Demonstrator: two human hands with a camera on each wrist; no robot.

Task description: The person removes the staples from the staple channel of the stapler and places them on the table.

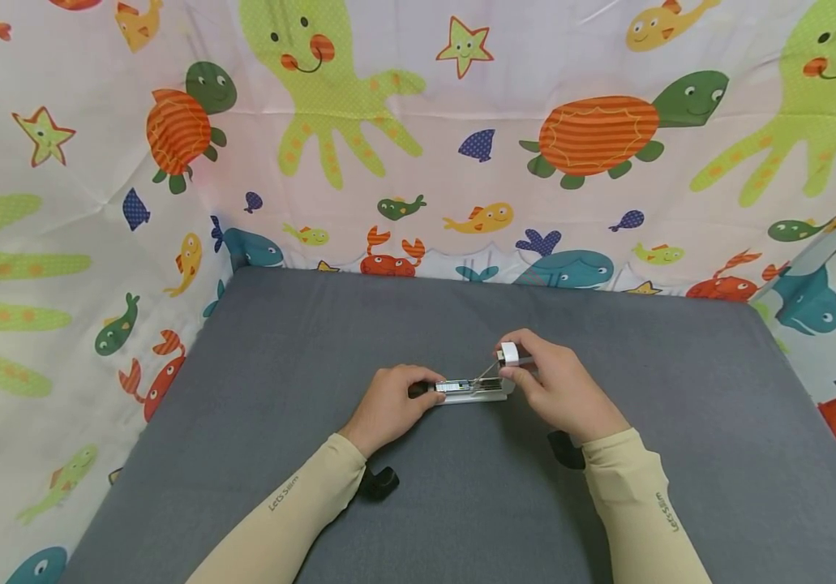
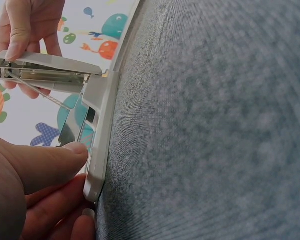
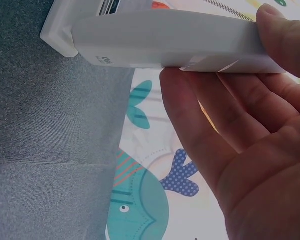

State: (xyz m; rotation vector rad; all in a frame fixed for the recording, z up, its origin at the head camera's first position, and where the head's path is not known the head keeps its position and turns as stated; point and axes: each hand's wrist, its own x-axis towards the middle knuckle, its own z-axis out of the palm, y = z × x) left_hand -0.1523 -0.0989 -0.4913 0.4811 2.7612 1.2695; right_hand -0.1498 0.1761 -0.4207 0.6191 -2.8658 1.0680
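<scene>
A light grey stapler [image 1: 472, 398] lies on the cloth-covered table with its top swung up. My left hand [image 1: 391, 403] pinches the free end of its base [image 2: 101, 150] between thumb and fingers. At the other end, my right hand [image 1: 562, 388] grips the raised top cover [image 3: 165, 40], thumb on one edge and fingertips on the opposite one. In the left wrist view, a thin coil spring [image 2: 42, 94] stretches from the tip of the cover down to the metal staple channel. The hinge [image 2: 96, 90] joins cover and base near the tabletop.
Dark grey cloth [image 1: 301, 332] covers the table. A hanging curtain [image 1: 418, 105] printed with sea animals closes off the back and both sides. Black wrist straps or mounts [image 1: 379, 483] show under each forearm.
</scene>
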